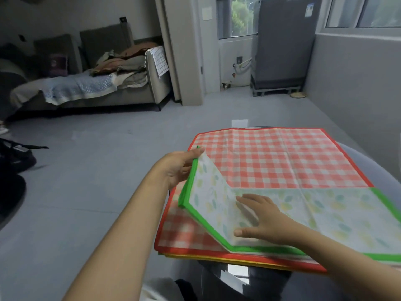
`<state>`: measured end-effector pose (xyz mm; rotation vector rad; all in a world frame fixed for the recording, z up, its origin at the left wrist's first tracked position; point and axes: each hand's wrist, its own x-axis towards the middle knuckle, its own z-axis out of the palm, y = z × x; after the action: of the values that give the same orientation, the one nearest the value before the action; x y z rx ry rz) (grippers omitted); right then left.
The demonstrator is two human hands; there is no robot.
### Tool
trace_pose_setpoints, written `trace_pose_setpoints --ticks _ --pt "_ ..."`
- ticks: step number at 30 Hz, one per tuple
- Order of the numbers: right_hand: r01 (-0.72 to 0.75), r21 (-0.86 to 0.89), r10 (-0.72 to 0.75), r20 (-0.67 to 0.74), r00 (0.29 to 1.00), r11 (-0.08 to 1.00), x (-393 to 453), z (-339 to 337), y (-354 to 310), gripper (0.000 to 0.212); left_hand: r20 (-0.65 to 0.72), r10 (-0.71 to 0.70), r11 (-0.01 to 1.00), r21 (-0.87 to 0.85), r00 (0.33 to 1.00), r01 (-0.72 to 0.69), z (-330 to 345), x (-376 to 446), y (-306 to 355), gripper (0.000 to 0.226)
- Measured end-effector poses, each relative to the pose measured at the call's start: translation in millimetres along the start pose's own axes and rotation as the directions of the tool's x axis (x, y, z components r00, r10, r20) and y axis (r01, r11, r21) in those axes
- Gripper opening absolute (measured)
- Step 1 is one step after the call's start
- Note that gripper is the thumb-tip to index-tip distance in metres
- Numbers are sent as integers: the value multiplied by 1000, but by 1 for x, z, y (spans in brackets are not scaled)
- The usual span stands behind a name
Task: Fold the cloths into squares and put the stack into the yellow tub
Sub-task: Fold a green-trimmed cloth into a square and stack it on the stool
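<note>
Green-bordered cloth [314,211]: leaf print, folded over, lying on the near half of the red checked cloth [282,161]; left corner raised.
Left hand [178,168]: fingers curled, pinching the raised corner at the green border.
Right hand [262,218]: fingers straight and spread, pressing flat on the leaf print.
Stack: red checked cloth on top, yellow-edged cloth [238,260] beneath, at the table's [368,153] left edge.
Background: sofa [97,83] with laundry.
</note>
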<state>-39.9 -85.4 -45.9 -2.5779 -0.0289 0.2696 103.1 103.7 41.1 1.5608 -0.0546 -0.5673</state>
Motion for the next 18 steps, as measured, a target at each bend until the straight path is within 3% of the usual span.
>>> trace_pose_setpoints --ticks 3,5,9,12,16,18 --pt "-31 369 84 -128 988 929 -18 -20 2 88 34 73 997 -38 997 -72 37 -5 7 17" --pt "-27 527 136 -170 976 850 -28 -33 5 65 52 118 993 -36 992 -116 62 -7 8 19" --pt "-10 758 221 -178 959 652 -47 -53 19 57 68 174 984 21 982 -176 111 -7 -5 28" --pt "-13 786 261 -189 947 618 -62 -59 25 55 84 199 973 100 976 -207 144 -5 -24 28" --pt "-124 626 364 -271 891 770 -73 -55 35 32 90 221 929 282 971 -238 173 2 -49 28" --pt "-221 504 396 -272 877 835 -73 -48 42 50 95 220 892 384 971 -240 181 6 -61 28"
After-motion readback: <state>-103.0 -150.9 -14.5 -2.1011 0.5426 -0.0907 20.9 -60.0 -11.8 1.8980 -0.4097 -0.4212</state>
